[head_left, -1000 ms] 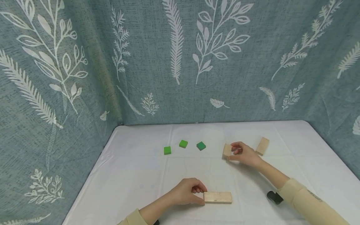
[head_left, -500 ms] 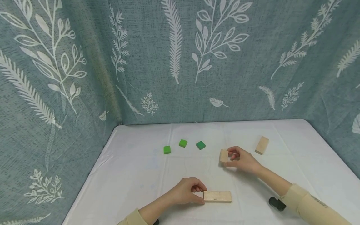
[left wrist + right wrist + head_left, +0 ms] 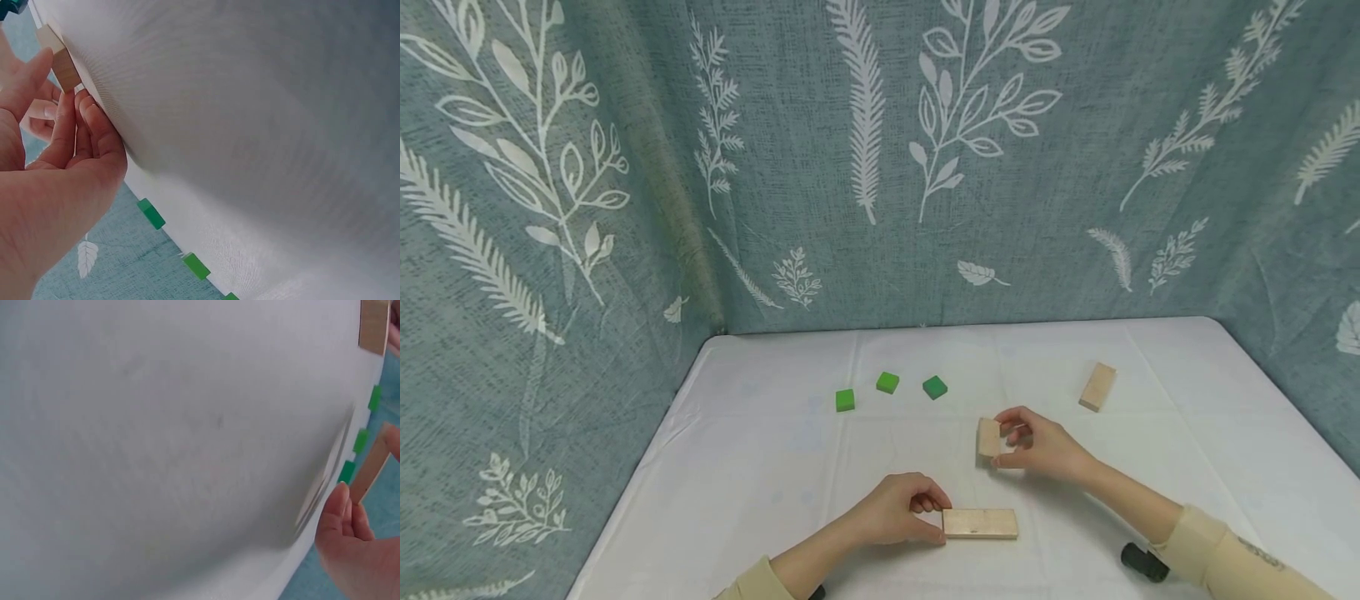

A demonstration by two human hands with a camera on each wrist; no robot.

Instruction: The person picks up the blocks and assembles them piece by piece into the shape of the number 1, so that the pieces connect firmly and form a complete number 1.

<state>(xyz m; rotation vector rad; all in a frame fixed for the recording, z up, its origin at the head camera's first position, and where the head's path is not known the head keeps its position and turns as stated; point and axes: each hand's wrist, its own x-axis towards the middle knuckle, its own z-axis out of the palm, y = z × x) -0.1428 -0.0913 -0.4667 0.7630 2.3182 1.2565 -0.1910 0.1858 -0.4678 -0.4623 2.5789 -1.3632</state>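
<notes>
Currently, a wooden block (image 3: 980, 523) is being pinched at its left end by the left hand (image 3: 898, 510), thumb and fingers being parted by just the block's width; its length is being pointed rightward from that hand. Farther out and to the right, a second wooden block (image 3: 988, 439) is being gripped between curled thumb and fingers of the right hand (image 3: 1041, 442), on that hand's left side; whether the counter (image 3: 775, 467) is being touched by it cannot be told. Beyond the right hand and to its right, well apart, a third wooden block (image 3: 1098, 387) is being seen. Beyond the left hand, three green blocks (image 3: 887, 382) are being seen, spaced apart, the rightmost being darker. Beside the right sleeve (image 3: 1247, 558), a black object (image 3: 1145, 562) is being partly covered.
</notes>
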